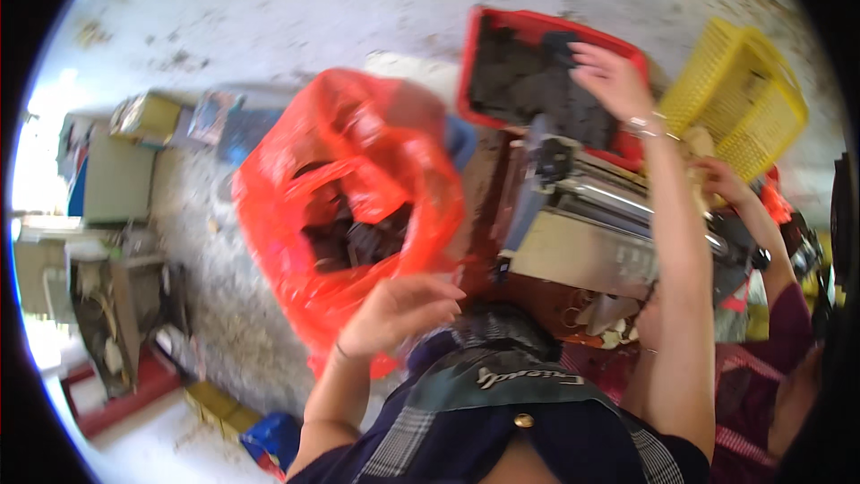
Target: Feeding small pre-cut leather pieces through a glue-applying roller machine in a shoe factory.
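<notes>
My right hand point(614, 81) is stretched out over a red plastic bin point(464, 81), its fingers apart and nothing visible in them. Dark, flat pieces point(528, 76) fill the bin, and one bluish-dark piece point(560, 43) lies close to my fingertips. My left hand point(403, 314) hovers over the near edge of a large red plastic bag point(358, 139), slightly blurred, with its fingers extended and holding nothing I can see. Through the bag's opening, crumpled dark pieces point(363, 237) show inside. Below my right forearm stands a machine with metal rollers point(596, 206) and a beige panel.
A yellow perforated basket point(752, 94) tilts beside the bin. At the right, a co-worker's hand point(721, 179) is by the machine's end, their other hand point(649, 323) near its lower side. Boxes point(148, 116) and a blue bag point(270, 439) sit on the left.
</notes>
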The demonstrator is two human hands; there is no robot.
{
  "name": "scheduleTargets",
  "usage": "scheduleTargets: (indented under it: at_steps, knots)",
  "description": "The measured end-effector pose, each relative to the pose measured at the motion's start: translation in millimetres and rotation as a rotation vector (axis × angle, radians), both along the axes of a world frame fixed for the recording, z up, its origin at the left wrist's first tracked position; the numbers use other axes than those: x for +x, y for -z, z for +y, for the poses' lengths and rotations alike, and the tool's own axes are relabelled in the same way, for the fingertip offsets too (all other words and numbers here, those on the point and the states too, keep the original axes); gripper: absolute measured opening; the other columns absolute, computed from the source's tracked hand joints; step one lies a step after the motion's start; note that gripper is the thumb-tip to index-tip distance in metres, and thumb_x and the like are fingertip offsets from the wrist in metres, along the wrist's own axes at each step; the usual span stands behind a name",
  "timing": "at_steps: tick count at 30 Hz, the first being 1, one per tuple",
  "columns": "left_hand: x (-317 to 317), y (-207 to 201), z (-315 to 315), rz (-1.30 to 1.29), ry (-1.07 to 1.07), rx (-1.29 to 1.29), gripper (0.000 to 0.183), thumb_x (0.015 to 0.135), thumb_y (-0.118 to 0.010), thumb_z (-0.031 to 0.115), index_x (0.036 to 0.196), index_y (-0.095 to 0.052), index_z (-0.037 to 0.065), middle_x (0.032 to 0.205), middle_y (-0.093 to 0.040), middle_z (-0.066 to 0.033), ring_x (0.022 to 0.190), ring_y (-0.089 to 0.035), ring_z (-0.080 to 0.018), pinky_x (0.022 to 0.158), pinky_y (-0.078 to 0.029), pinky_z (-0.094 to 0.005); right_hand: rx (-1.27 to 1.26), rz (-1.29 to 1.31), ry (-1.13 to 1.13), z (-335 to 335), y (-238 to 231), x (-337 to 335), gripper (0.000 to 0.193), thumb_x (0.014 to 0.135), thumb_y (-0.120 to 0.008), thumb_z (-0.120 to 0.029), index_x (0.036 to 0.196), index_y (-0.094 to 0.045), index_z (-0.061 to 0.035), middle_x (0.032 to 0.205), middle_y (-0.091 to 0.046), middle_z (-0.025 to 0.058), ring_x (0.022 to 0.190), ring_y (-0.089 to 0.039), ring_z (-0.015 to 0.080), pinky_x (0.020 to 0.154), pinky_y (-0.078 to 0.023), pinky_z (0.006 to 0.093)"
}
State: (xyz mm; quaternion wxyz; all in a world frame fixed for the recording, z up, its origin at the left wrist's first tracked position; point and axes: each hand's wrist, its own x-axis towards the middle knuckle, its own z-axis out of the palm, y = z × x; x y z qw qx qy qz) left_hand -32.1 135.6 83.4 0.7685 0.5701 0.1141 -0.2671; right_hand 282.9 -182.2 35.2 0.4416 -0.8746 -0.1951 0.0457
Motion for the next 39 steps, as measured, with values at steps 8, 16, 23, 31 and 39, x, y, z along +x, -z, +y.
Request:
scheduleTargets:
  at_steps: [8,16,23,31,39]
  knots:
    - [41.7,57.5,87.5,-0.427,-0.177,1.226,0.052,0.074,-0.077,0.025,0.111,-0.056,-0.004,0.104,-0.059,-0.0239,0.098,-0.06,-0.0314,0.08,-0.05,-0.0407,0.354,0.106,0.048,5.8,-85.8,-99.4,0.033,0.094,-0.056,-0.013,0.123,-0.055,0.0007,0.105,-0.066,0.0128,0.089,-0.065,0.0151,0.082,-0.051,0.0267]
    - [30.6,50.0,81.7,-0.437,-0.112,1.299,0.107,0.053,-0.085,0.013,0.139,-0.025,-0.001,0.12,-0.046,-0.0308,0.114,-0.044,-0.0457,0.097,-0.038,-0.0514,0.396,0.07,0.07,22.7,-102.5,-179.7,0.029,0.093,-0.054,-0.009,0.12,-0.056,0.0023,0.099,-0.067,0.0117,0.085,-0.064,0.0136,0.079,-0.051,0.0255]
    - [-20.3,-18.6,88.6,-0.512,-0.456,1.083,0.118,0.053,-0.085,0.006,0.147,-0.013,0.007,0.124,-0.047,-0.019,0.12,-0.046,-0.031,0.101,-0.039,-0.0414,0.555,0.375,-0.093,68.3,-74.8,-237.2,0.029,0.09,-0.06,-0.008,0.118,-0.057,0.0011,0.101,-0.066,0.0107,0.086,-0.064,0.0133,0.08,-0.051,0.0267]
    - [-37.1,-36.8,21.8,-0.762,-0.476,0.45,0.138,0.053,-0.09,0.015,0.147,0.01,0.012,0.138,-0.03,-0.0197,0.112,-0.049,-0.0274,0.093,-0.045,-0.0427,0.916,0.53,-0.272,161.4,-61.8,-277.4,0.054,0.087,-0.063,-0.006,0.135,-0.04,-0.0023,0.117,-0.059,0.0119,0.102,-0.061,0.0204,0.088,-0.051,0.0327]
    - [-32.9,-2.3,-6.0,-1.023,-0.229,0.558,0.139,0.04,-0.097,0.031,0.145,-0.01,0.004,0.141,-0.03,-0.0167,0.126,-0.039,-0.0263,0.105,-0.031,-0.0409,1.397,1.013,-0.207,130.9,-41.8,-310.2,0.038,0.095,-0.053,-0.018,0.129,-0.043,-0.0037,0.116,-0.058,0.0056,0.103,-0.059,0.0169,0.087,-0.05,0.0354]
